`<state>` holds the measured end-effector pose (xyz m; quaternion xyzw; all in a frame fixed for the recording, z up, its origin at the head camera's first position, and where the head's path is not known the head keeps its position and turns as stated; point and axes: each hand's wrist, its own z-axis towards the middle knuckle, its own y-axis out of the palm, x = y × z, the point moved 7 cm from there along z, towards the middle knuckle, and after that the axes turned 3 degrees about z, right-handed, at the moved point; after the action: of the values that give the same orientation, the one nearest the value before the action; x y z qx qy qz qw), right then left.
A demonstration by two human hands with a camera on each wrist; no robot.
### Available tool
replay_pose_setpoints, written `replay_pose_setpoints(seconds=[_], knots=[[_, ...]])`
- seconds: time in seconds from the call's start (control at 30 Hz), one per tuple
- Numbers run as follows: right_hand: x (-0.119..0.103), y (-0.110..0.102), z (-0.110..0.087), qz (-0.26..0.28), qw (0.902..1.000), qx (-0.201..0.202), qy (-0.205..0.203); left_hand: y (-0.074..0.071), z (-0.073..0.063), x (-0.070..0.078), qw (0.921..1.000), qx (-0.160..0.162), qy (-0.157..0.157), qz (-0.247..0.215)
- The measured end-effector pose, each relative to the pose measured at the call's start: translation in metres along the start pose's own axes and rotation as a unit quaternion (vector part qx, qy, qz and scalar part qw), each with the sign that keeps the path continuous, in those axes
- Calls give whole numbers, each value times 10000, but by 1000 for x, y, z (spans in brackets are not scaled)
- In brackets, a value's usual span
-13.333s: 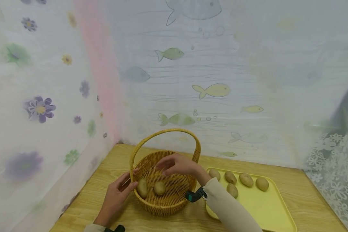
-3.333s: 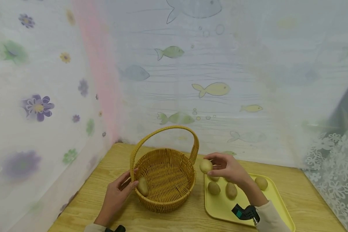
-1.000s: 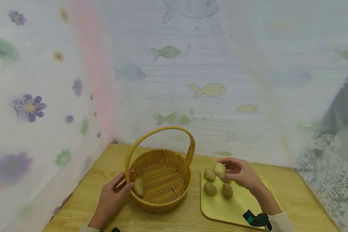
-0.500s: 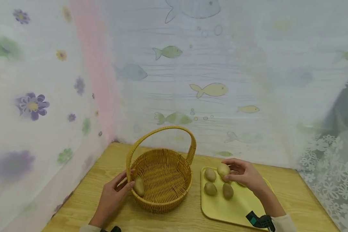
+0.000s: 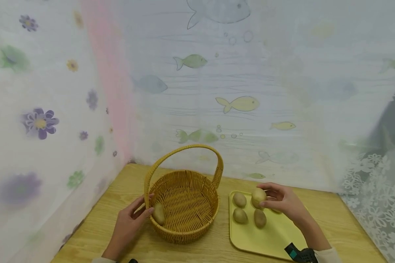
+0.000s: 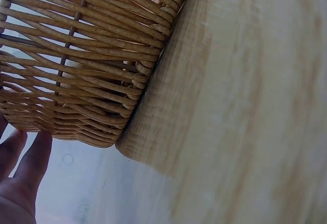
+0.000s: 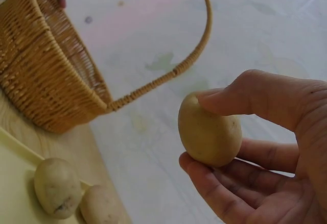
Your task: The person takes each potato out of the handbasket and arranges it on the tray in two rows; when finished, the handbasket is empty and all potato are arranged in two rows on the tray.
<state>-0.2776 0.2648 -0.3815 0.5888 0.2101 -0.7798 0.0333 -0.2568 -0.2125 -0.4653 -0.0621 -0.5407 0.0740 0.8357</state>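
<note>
My left hand [image 5: 126,223] grips the left edge of a wicker basket [image 5: 184,236] where its arched handle meets the rim. In the left wrist view its fingertips [image 6: 38,152] touch the woven wall. One potato [image 5: 158,214] lies inside the basket against the left wall. My right hand [image 5: 289,204] pinches another potato [image 5: 258,197] between thumb and fingers, above the yellow tray [image 5: 270,243]. The right wrist view shows this held potato [image 7: 209,131] apart from those below. On the tray's left part lie several potatoes [image 5: 240,215], one partly hidden by my right hand.
The wooden table [image 5: 98,219] carries the basket on the left and the tray on the right. A fish-patterned sheet [image 5: 197,95] hangs behind, a flowered one [image 5: 52,153] on the left, and white lace [image 5: 382,197] at the right.
Two potatoes lay in the basket at first; one does now. My right hand has moved from beside the basket rightward over the tray, holding a potato. My left hand has stayed on the basket.
</note>
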Motion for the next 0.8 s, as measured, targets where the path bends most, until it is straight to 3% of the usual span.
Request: replay_pose_setpoints(seconds=[0.27,0.53,0.8], knots=[[5,-6,-7,-113,9999,60,27,0,-1,0,10000,0,-75,-42],[10,-12,-15,-98,9998,101,137,2,-1,3,9998,-17,191,39],[18,-16,-21,-87,9990,231,369,1,-1,2,9999,-3,-98,-76]])
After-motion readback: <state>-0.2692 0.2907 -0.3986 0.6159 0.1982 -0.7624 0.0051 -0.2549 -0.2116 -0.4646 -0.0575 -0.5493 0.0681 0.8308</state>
